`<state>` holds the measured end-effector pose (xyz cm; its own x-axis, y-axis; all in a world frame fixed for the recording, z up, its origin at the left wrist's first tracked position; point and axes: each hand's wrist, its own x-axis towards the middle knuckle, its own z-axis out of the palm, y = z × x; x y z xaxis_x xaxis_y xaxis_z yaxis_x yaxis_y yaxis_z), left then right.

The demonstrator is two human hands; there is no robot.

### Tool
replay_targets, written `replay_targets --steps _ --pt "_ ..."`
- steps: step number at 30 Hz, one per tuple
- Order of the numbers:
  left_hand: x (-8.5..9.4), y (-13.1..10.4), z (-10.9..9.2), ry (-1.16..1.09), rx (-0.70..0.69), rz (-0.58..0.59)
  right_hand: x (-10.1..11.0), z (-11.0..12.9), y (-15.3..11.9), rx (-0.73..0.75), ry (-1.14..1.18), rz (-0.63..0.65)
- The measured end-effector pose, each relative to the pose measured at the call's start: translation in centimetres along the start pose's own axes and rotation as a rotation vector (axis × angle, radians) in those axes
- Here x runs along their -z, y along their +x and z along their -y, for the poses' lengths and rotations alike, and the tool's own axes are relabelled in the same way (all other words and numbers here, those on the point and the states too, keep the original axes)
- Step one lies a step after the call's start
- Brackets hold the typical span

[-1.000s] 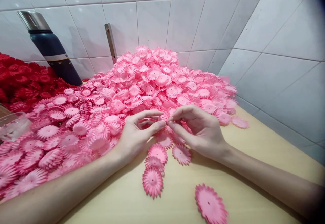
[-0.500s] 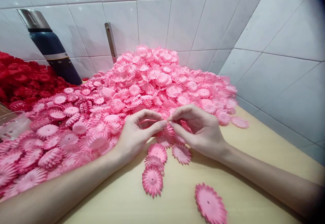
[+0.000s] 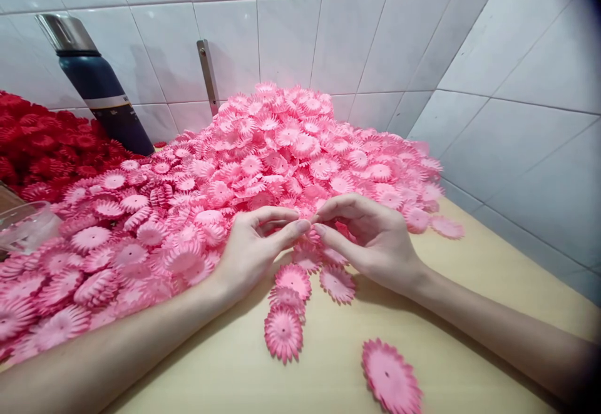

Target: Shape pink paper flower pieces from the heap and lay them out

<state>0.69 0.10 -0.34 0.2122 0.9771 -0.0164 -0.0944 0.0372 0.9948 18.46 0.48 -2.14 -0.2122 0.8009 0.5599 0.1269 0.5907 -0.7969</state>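
Pinched between left hand (image 3: 251,248) and right hand (image 3: 370,238) fingertips, equally near both: one small pink flower (image 3: 310,233) (mostly hidden), at the pile's (image 3: 282,144) near edge.

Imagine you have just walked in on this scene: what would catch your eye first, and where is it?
The huge heap of pink paper flowers piled against the white tiled wall dominates the middle. At its near edge, the left hand and right hand meet fingertip to fingertip over a pink piece. A red flower pile and a dark flask stand at the far left.
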Motion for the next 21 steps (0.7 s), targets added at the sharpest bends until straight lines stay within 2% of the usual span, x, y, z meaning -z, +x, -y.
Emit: replay_targets --steps 9,14,21 --pt "-0.26 0.0 -0.48 -0.008 0.012 -0.028 -0.08 0.29 0.04 0.002 -0.015 -0.004" --pt "-0.1 0.02 -0.37 0.004 0.008 0.001 -0.23 0.4 0.08 0.011 0.002 0.003" --pt "0.07 0.15 -0.12 0.066 -0.046 -0.002 -0.32 0.5 0.16 -0.008 0.031 0.014"
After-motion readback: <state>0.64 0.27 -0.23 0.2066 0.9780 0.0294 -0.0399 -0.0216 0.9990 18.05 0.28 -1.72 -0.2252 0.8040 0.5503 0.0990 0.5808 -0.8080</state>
